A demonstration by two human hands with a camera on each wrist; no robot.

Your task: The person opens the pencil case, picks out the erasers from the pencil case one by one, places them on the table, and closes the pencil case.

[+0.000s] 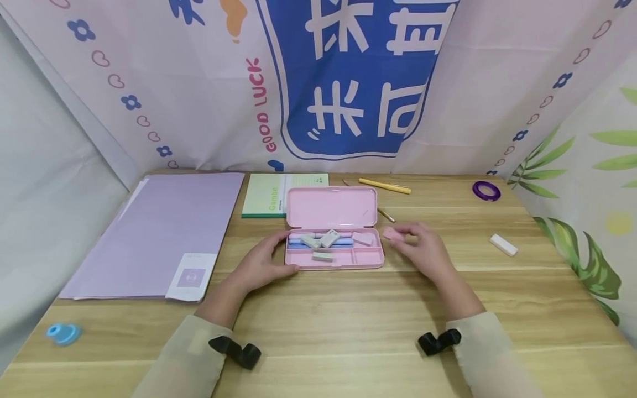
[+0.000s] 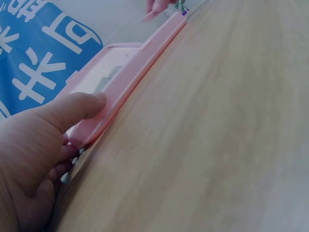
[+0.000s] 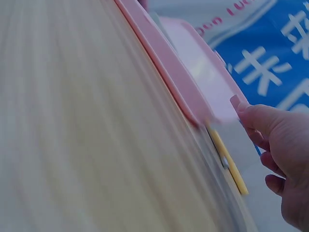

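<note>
Head view: I see an open pink case (image 1: 333,243) at the middle of the tabletop (image 1: 348,320), its lid (image 1: 330,206) standing up at the far side. The tray holds pastel pens (image 1: 298,241) laid lengthwise, three grey erasers (image 1: 323,256) and a pink eraser (image 1: 363,239) in the right part.

Left hand (image 1: 261,262): my left hand rests against the case's left end, fingers relaxed along the wall, thumb (image 2: 82,106) pressed flat on the near rim (the left wrist view shows this plainly). It steadies the case (image 2: 130,77) without curling round it.

Right hand (image 1: 420,246): my right hand sits just beside the case's right end and pinches a small pink eraser piece (image 1: 392,234) between thumb and fingertips. The piece is held above the tabletop, close to the tray's right corner but outside it. In the right wrist view the same pink piece (image 3: 237,102) shows at the thumb tip, near the blurred edge of the case (image 3: 169,63); a yellow pen (image 3: 229,162) lies beyond it.

Surroundings: a lilac folder (image 1: 159,232) lies to the left, a green notebook (image 1: 269,194) just behind the case on the left, the yellow pen (image 1: 385,186) behind the lid on the right. A purple tape ring (image 1: 486,190) and a white eraser (image 1: 504,245) lie well apart to the right. A blue round object (image 1: 63,333) sits at the near left corner. A printed cloth (image 1: 343,77) hangs behind the tabletop.
</note>
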